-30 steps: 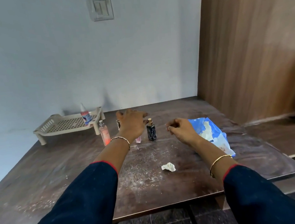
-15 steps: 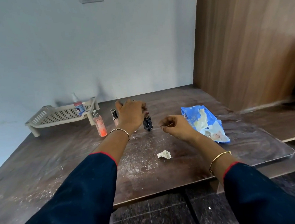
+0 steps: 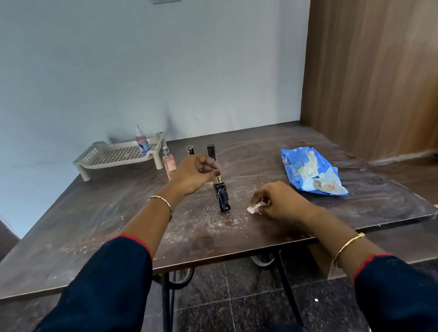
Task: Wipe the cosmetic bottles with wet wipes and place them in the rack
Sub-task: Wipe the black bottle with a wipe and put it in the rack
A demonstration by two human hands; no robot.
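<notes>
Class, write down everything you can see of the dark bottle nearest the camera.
The dark bottle is small, rectangular and flat-sided, black or deep navy, glossy like glass, with a gold collar at the neck. It is nearly upright, slightly tilted, at the middle of the dusty brown table. The left hand pinches its top from above. The right hand, holding a white wipe, is apart from it. Whether its base rests on the table or hangs just above cannot be told.

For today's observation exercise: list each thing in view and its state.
left hand: pinches the black bottle by its cap
black bottle: upright
right hand: grips the wipe
wipe: crumpled
spray bottle: upright in the rack
pink bottle: upright on the table
wipes pack: lying on the table
</notes>
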